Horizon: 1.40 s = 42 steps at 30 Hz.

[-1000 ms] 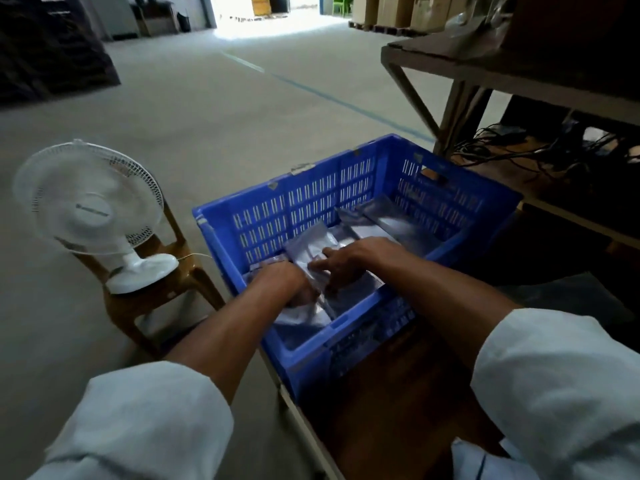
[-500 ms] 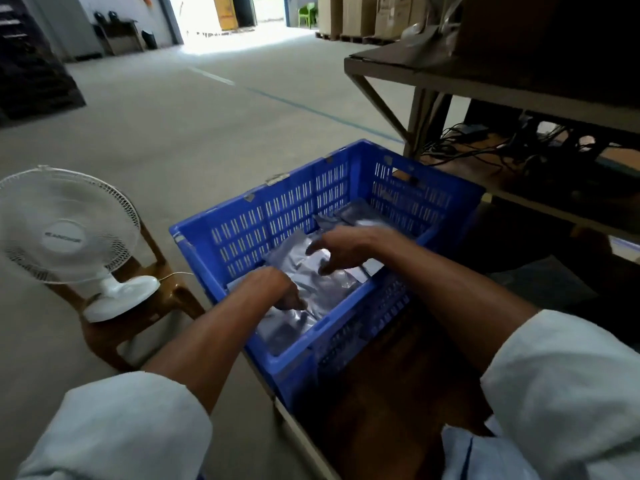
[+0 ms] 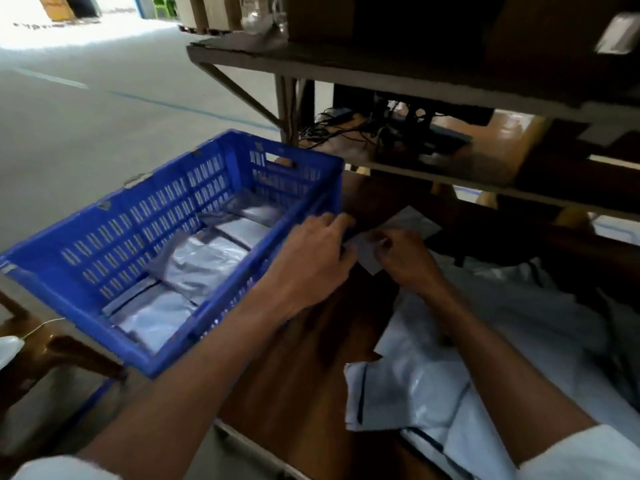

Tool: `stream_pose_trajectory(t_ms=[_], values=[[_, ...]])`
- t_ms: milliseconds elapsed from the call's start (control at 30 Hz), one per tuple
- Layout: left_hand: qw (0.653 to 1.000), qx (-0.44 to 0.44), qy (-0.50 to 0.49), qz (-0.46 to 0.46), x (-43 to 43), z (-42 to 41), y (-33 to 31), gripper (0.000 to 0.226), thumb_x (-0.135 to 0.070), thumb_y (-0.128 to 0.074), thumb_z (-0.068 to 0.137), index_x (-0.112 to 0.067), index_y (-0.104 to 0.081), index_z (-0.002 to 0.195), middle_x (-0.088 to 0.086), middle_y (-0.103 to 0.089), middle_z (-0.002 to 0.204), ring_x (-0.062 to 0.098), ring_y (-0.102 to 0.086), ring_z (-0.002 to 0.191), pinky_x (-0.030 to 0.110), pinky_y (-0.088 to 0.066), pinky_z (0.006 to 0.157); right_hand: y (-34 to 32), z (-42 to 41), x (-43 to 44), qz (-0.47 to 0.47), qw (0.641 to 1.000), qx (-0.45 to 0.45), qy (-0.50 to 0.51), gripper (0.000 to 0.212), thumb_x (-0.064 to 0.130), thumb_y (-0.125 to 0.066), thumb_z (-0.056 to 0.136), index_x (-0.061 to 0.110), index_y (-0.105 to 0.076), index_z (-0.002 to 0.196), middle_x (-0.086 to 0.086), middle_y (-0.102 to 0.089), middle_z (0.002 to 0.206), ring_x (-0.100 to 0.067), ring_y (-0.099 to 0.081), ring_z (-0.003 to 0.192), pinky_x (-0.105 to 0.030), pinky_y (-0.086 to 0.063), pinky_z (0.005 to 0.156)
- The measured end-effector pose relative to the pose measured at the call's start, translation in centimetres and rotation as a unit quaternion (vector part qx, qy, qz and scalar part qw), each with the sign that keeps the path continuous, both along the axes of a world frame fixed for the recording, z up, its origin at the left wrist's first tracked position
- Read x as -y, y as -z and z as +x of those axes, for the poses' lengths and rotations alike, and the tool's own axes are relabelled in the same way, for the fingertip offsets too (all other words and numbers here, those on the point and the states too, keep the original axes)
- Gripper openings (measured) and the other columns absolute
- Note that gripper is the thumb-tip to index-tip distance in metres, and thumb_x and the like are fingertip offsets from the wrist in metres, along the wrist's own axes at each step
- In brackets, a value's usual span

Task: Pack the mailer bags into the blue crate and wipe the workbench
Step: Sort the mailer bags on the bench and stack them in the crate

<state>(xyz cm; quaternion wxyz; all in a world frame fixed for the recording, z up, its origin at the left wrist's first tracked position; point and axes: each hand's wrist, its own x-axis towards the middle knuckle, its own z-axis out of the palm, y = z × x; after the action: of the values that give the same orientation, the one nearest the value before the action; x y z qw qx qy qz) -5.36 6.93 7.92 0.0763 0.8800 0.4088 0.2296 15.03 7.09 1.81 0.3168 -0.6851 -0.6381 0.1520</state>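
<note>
No writing, label, brand, number or sign can be read anywhere in the head view. Motion blur smears the surfaces of the blue crate (image 3: pixel 166 237), the grey mailer bags (image 3: pixel 204 261) and the cardboard boxes (image 3: pixel 207 10) standing on the far floor.

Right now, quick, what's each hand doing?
Left hand: at the edge of the mailer bag; grip too blurred to tell.
Right hand: pinches the mailer bag.
</note>
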Motion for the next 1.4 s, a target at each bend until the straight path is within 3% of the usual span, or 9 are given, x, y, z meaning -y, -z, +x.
stream_pose_trajectory(t_ms=[267, 467, 633, 767, 867, 1033, 1200, 1333, 1400], values=[[0.983, -0.106, 0.067, -0.131, -0.9, 7.2, 10.7, 0.051, -0.047, -0.045, 0.091, -0.019, -0.054, 0.133, 0.01, -0.062, 0.126, 0.032, -0.061, 0.111, 0.043, -0.05, 0.092, 3.6, 6.3, 10.0, -0.029, 0.966, 0.175, 0.188, 0.047, 0.027, -0.051, 0.09, 0.016, -0.056, 0.136, -0.01, -0.057, 0.138, -0.038, -0.052, 0.12, -0.049, -0.043, 0.098], [0.975, -0.142, 0.036, -0.166, -6.5, 10.0, 13.9, 0.07, -0.048, -0.052, 0.099, -0.023, -0.025, 0.159, 0.012, -0.027, 0.163, 0.036, -0.036, 0.143, 0.048, -0.033, 0.116, 7.3, 6.9, 10.7, -0.138, 0.928, 0.273, 0.213, 0.078, 0.061, -0.039, 0.09, 0.021, -0.025, 0.155, -0.023, -0.031, 0.157, -0.042, -0.027, 0.144, -0.053, -0.026, 0.114], [0.96, -0.23, 0.04, -0.155, -11.2, 12.6, 14.8, 0.08, -0.051, -0.044, 0.102, -0.026, 0.002, 0.162, 0.01, 0.006, 0.169, 0.037, -0.001, 0.154, 0.052, -0.011, 0.124, 8.6, 6.9, 10.7, -0.128, 0.941, 0.262, 0.17, 0.088, 0.041, -0.058, 0.08, 0.017, -0.023, 0.157, -0.021, -0.027, 0.159, -0.041, -0.02, 0.148, -0.049, -0.018, 0.12], [0.949, -0.263, 0.073, -0.155, -13.3, 13.6, 16.3, 0.075, -0.058, -0.037, 0.102, -0.035, 0.004, 0.161, 0.016, 0.015, 0.167, 0.041, 0.005, 0.154, 0.056, -0.009, 0.123, 8.7, 8.6, 10.7, -0.065, 0.961, 0.222, 0.154, 0.084, 0.004, -0.072, 0.063, 0.003, -0.048, 0.143, -0.024, -0.051, 0.143, -0.043, -0.046, 0.134, -0.051, -0.036, 0.113], [0.943, -0.302, 0.074, -0.115, -13.1, 13.1, 17.3, 0.07, -0.063, -0.013, 0.1, -0.032, -0.004, 0.162, 0.017, 0.01, 0.168, 0.042, -0.001, 0.154, 0.059, -0.011, 0.123, 8.9, 8.5, 10.4, -0.047, 0.971, 0.193, 0.135, 0.082, -0.014, -0.071, 0.055, -0.005, -0.054, 0.135, -0.028, -0.057, 0.133, -0.046, -0.053, 0.126, -0.053, -0.04, 0.11], [0.929, -0.338, 0.04, -0.148, -9.5, 11.8, 16.9, 0.061, -0.048, -0.023, 0.107, -0.025, -0.008, 0.161, 0.009, 0.011, 0.169, 0.042, 0.002, 0.153, 0.065, -0.007, 0.119, 8.2, 4.8, 9.4, 0.027, 0.986, 0.151, 0.07, 0.067, -0.015, -0.045, 0.067, 0.0, -0.06, 0.131, -0.02, -0.061, 0.133, -0.043, -0.055, 0.126, -0.045, -0.034, 0.11], [0.917, -0.359, 0.103, -0.136, -5.2, 4.8, 17.2, 0.061, -0.031, -0.021, 0.089, -0.01, -0.067, 0.124, 0.019, -0.052, 0.141, 0.049, -0.043, 0.129, 0.061, -0.039, 0.101, 7.0, 1.7, 9.9, 0.001, 0.985, 0.087, -0.15, 0.043, -0.011, -0.052, 0.076, 0.005, -0.07, 0.112, -0.012, -0.067, 0.122, -0.027, -0.057, 0.12, -0.037, -0.043, 0.104], [0.957, -0.239, -0.02, -0.163, -0.2, 1.3, 15.0, 0.035, -0.027, -0.045, 0.101, -0.011, -0.056, 0.129, 0.017, -0.051, 0.133, 0.039, -0.049, 0.122, 0.039, -0.039, 0.094, 6.3, 0.9, 12.2, -0.133, 0.976, 0.0, -0.174, 0.036, 0.01, -0.049, 0.082, 0.019, -0.073, 0.107, 0.004, -0.07, 0.113, -0.009, -0.064, 0.104, -0.03, -0.052, 0.092], [0.971, -0.178, -0.075, -0.14, 0.9, 0.3, 14.7, 0.038, -0.04, -0.05, 0.1, -0.018, -0.055, 0.131, 0.015, -0.05, 0.133, 0.036, -0.047, 0.126, 0.043, -0.04, 0.1, 6.1, 1.0, 12.5, -0.085, 0.989, -0.024, -0.117, 0.034, 0.016, -0.052, 0.083, 0.019, -0.071, 0.111, 0.004, -0.069, 0.114, -0.005, -0.061, 0.099, -0.019, -0.048, 0.091]])
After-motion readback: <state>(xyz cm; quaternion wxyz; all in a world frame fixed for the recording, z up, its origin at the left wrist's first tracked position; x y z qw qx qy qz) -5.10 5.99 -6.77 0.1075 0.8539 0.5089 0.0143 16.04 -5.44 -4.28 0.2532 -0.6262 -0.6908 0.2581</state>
